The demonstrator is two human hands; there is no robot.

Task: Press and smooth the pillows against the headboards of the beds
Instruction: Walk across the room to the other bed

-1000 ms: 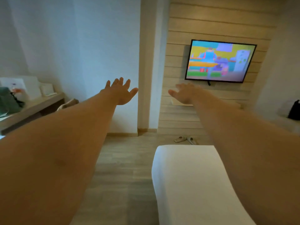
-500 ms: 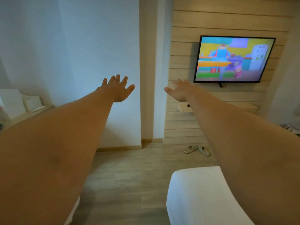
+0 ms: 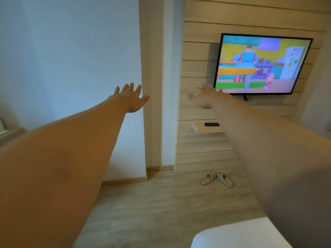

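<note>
Both my arms stretch straight out in front of me at chest height. My left hand (image 3: 131, 98) is spread, fingers apart, palm facing the wall, holding nothing. My right hand (image 3: 206, 98) is also spread and empty, in front of the wood-panelled wall. A white bed corner (image 3: 238, 235) shows at the bottom right, under my right arm. No pillow or headboard is in view.
A switched-on television (image 3: 263, 64) hangs on the slatted wall, with a small shelf (image 3: 206, 128) and a black remote (image 3: 211, 124) below it. A pair of slippers (image 3: 217, 179) lies on the wooden floor. A desk edge (image 3: 9, 135) shows at the far left.
The view has shifted left and tilted up: the bed has slid toward the bottom right and the desk has nearly left the frame. Both hands stay spread and outstretched.
</note>
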